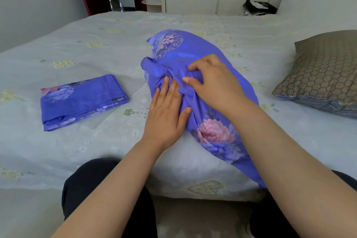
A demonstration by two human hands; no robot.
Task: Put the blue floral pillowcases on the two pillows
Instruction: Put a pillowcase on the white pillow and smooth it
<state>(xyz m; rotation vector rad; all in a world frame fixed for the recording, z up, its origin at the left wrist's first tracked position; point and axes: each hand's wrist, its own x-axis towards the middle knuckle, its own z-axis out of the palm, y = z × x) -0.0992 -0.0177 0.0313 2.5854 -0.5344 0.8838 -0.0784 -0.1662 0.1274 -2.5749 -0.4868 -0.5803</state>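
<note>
A pillow inside a blue floral pillowcase [210, 125] lies slantwise in the middle of the bed. Its open end is bunched into folds at the left. My left hand [166, 114] lies flat on that bunched cloth, fingers together. My right hand [210, 81] rests on the folds just above, fingertips curled and pinching the cloth. A second blue floral pillowcase [81, 102] lies folded flat on the bed to the left, apart from both hands. A bare pillow [320, 75] with a brown honeycomb pattern sits at the right edge.
The bed [77, 44] has a pale sheet with faint yellow flowers. My dark-clothed knees [90, 183] press against its near edge. A black and white bag [258, 6] lies at the far right by the headboard. Wardrobe doors and a doorway stand behind the bed.
</note>
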